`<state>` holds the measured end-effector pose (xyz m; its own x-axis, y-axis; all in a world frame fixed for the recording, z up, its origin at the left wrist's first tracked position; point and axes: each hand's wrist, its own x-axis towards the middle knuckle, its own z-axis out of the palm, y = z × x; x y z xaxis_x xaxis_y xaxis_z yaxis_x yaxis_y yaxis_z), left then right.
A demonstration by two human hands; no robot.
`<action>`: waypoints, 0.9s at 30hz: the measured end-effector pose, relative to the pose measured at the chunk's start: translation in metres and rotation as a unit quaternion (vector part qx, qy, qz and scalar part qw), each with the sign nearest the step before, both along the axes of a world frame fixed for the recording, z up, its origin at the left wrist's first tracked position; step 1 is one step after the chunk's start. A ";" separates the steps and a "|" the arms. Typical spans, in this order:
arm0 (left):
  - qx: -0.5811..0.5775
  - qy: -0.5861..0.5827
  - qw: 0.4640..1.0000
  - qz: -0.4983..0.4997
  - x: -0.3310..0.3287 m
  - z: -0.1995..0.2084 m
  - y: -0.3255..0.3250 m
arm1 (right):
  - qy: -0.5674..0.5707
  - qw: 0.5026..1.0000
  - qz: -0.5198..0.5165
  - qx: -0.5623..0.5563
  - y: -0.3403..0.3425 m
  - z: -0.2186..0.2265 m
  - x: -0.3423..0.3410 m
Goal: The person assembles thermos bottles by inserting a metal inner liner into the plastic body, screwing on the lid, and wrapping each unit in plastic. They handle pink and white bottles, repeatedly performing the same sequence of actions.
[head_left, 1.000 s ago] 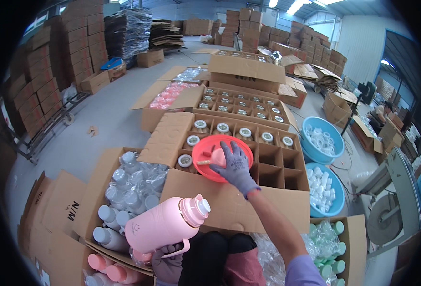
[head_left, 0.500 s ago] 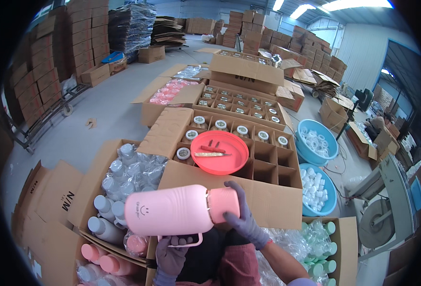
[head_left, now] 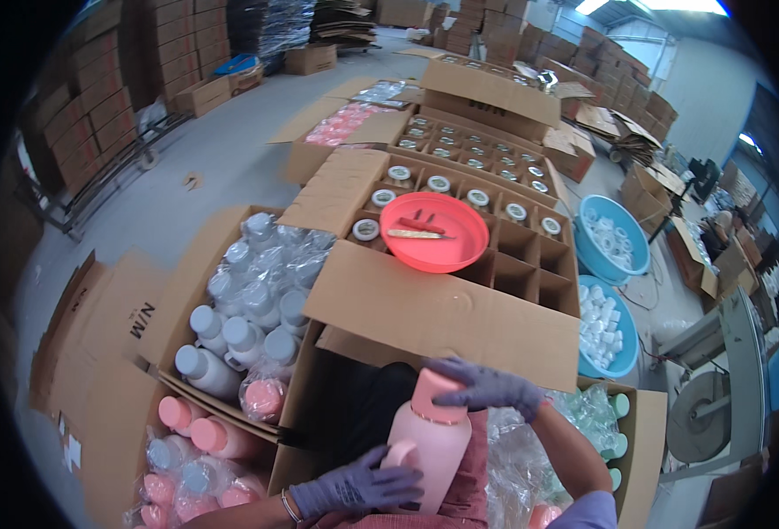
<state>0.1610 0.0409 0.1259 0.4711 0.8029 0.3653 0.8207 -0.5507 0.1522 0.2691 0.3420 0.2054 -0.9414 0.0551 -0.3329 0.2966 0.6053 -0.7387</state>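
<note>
A large pink bottle with a carry handle stands nearly upright, leaning slightly, over my lap. My right hand, in a grey-purple glove, grips its salmon-pink cap from above and the right. Lower down, my gloved left hand holds the bottle at the handle on its left side; some of its fingertips are hidden against the bottle. Past the bottle, a red round basin holds a knife and small red-handled tools, resting on a divided carton.
On the left, an open carton contains grey-capped bottles; pink-capped bottles lie below it. Green-capped bottles and clear plastic bags are at right. Two blue tubs of white parts stand near a grey machine.
The bottle has gone from lying sideways to nearly upright, lower and nearer my lap. My left hand has shifted right along with it; the right stays on the cap. The view has tilted down.
</note>
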 end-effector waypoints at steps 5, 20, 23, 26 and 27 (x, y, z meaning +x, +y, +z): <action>-0.063 -0.200 0.977 -0.030 -0.014 0.006 -0.017 | -0.109 0.990 -0.073 -0.058 0.006 0.022 0.025; -0.218 -0.653 0.720 0.093 -0.025 -0.016 0.137 | 0.152 0.953 -0.246 -0.091 -0.068 -0.019 0.079; -0.204 -0.556 0.797 0.116 -0.030 -0.002 0.142 | 0.209 0.912 -0.306 -0.174 -0.079 -0.033 0.098; -0.132 -0.358 0.904 0.192 -0.026 0.048 0.144 | 0.187 0.852 -0.429 -0.233 -0.070 -0.072 0.125; -0.122 -0.327 0.909 0.226 -0.020 0.058 0.146 | 0.175 0.867 -0.460 -0.079 -0.063 -0.072 0.132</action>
